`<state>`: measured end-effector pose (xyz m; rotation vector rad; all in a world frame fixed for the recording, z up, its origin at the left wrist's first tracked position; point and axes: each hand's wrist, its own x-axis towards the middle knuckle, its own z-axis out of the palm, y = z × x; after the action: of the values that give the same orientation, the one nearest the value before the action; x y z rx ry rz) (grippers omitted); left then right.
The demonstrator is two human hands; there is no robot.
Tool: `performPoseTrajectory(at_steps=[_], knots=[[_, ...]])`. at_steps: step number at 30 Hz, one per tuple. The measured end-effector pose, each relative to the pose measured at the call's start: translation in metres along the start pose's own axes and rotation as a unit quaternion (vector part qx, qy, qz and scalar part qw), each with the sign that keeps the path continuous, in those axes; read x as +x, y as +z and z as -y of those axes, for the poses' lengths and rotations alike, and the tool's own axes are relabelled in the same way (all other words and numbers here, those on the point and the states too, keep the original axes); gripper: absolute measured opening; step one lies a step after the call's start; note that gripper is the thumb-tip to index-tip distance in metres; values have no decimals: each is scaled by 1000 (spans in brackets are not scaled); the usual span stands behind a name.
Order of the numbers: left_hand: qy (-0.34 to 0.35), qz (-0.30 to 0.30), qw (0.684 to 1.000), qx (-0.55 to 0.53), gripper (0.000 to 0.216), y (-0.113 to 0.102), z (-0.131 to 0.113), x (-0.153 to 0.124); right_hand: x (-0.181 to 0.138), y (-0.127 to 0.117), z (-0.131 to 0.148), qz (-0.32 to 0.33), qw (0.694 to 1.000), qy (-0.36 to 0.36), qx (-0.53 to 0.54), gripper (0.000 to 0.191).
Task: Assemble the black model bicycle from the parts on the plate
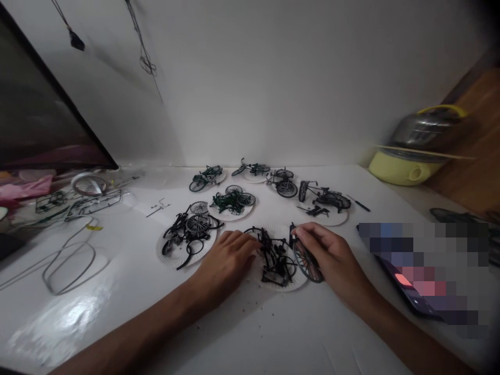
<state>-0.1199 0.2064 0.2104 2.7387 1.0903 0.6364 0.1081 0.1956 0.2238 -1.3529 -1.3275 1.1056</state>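
Observation:
A paper plate [287,287] in front of me bears dark miniature bicycle parts [273,258]. My left hand [230,255] curls over the plate's left edge. Its fingertips touch the parts, though what they pinch is hidden. At the plate's right side my right hand [330,250] is closed, thumb and fingers on a small spoked bicycle wheel [308,263] that stands tilted. A short black piece [292,234] shows at those fingertips; whether it joins the wheel I cannot tell. To the left, another paper plate [162,250] bears black wheels and curved parts [195,229].
Several miniature bicycles [232,200] lie on plates farther back. A screwdriver [359,203] is at the right, near a partly blurred phone [406,291]. Loose wire [70,260] and metal frames [94,203] lie left by a screen [47,94]. A yellow pot [406,166] stands back right.

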Motion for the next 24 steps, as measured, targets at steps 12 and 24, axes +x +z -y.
performPoseTrajectory(at_steps=[12, 24], knots=[[10, 43, 996, 77, 26, 6, 5, 5, -1, 4, -1, 17, 999, -27, -25, 29], [18, 88, 982, 165, 20, -4, -3, 12, -5, 4, -2, 127, 982, 80, 117, 47]])
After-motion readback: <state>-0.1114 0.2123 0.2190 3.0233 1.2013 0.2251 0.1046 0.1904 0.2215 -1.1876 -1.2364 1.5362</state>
